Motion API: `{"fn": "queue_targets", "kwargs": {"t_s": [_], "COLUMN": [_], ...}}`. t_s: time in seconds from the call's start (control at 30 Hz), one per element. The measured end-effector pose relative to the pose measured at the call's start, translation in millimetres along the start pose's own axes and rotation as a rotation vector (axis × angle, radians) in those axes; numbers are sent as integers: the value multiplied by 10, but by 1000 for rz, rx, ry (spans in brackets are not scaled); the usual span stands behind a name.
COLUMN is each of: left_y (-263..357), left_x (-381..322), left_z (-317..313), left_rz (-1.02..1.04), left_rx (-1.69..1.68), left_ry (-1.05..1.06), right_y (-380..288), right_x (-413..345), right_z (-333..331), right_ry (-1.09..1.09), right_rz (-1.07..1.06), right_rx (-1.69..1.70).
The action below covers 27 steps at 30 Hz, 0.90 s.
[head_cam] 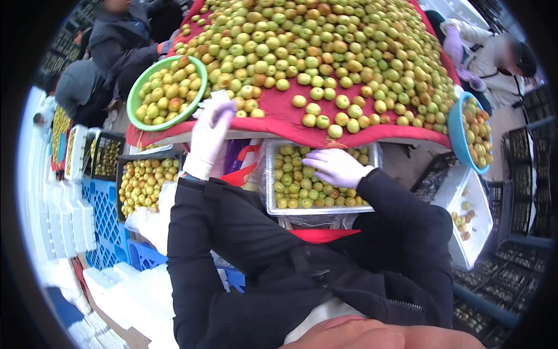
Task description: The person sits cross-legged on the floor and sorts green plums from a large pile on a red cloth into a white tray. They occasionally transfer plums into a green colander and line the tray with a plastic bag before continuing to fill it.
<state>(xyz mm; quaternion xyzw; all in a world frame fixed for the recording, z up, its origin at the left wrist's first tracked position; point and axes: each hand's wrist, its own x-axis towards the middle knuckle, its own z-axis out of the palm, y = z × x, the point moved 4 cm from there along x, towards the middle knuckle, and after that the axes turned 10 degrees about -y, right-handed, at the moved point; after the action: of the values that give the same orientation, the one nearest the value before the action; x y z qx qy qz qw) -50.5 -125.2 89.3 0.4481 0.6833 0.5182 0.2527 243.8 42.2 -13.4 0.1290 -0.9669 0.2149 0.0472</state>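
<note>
My left hand, in a pale thin glove, is raised at the left front of the table beside a few white paper slips. Its fingers are curled and blurred, so whether they pinch a slip is unclear. My right hand, gloved likewise, rests palm down with fingers apart on green and reddish jujubes. These fill a white foam box with a plastic liner, below the table edge in front of me. A heap of loose jujubes covers most of the red table cloth.
A green basin of jujubes stands on the table's left corner, a blue basin at the right. A black crate of fruit is at my left. A tilted foam box holds a few jujubes. Other people sit on both sides.
</note>
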Motion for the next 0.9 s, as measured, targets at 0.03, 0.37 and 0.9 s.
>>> {"fn": "queue_targets", "kwargs": {"t_s": [0.03,0.37,0.9], "left_y": [-79,-1591,-1552], "left_x": [32,-185,-437], "left_z": [-270,-2794,-2853], "left_rz": [21,-314,-102], "left_rx": [-103,-318,-590], "left_ry": [231,918,908], "right_y": [-32,-439,-433], "right_x": [55,-273,-572], "right_z": [-223,-812,-384], "right_ry": [-9,-75,-217], "right_rz": [-9,190,298], "right_rx": [-19,80,81]}}
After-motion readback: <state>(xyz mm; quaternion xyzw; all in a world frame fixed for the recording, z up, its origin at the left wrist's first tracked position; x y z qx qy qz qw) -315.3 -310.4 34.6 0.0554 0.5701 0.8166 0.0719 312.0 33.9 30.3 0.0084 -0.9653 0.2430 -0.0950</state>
